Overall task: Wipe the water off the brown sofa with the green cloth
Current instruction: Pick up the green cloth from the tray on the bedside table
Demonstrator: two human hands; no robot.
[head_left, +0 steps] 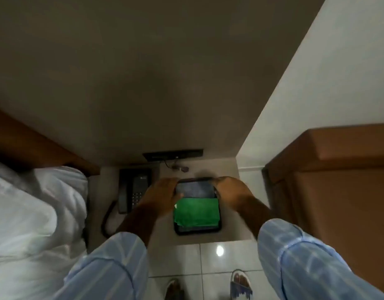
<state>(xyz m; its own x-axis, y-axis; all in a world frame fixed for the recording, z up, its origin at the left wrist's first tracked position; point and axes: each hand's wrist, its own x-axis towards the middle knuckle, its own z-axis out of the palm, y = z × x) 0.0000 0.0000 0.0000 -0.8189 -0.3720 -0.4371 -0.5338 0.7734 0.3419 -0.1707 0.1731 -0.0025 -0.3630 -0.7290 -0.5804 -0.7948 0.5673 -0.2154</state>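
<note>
A folded green cloth point(197, 213) lies on the near half of a black tray point(197, 231) that rests on a grey bedside table point(227, 230). My left hand point(163, 192) grips the tray's far left edge, with the thumb over the rim. On the far right edge sits my right hand point(230, 189), fingers curled around the rim. Neither hand touches the cloth. The brown sofa point(338, 180) stands at the right, its arm level with the table. No water shows on the part in view.
A black telephone point(134, 189) with a coiled cord sits left of the tray. A bed with white pillows point(35, 213) fills the left side. A dark wall panel point(172, 154) hangs behind the table. Glossy floor tiles point(186, 260) and my sandalled feet are below.
</note>
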